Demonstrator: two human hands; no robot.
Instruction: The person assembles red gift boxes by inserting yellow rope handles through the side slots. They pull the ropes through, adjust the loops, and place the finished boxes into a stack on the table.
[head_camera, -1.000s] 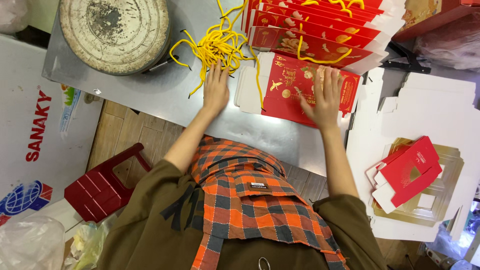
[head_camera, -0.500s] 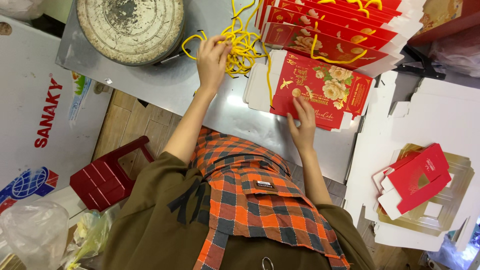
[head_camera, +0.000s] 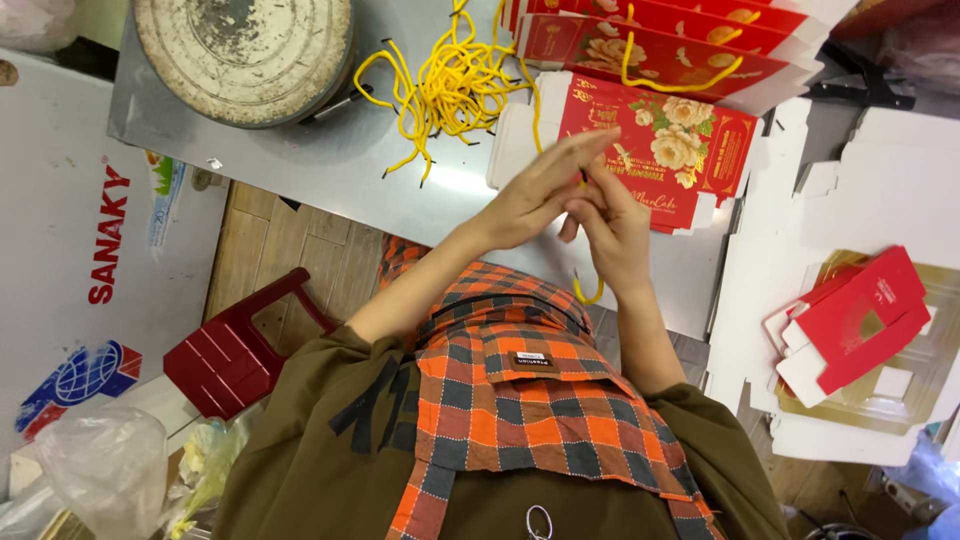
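Note:
My left hand and my right hand meet above the near edge of the metal table. Both pinch one yellow cord, whose loop hangs below my right hand. Just beyond my fingers lies a flattened red box printed with flowers. A tangled pile of yellow cords lies further left on the table. A stack of similar flat red boxes sits behind it, with a yellow cord draped over them.
A round worn metal lid rests on the table's far left. White cardboard blanks and a small red box on gold trays lie to the right. On the floor to the left are a red plastic stool, a white chest and a plastic bag.
My left hand left the cord pile with one cord and my right hand lifted off the red box. Both hands came together near the table edge.

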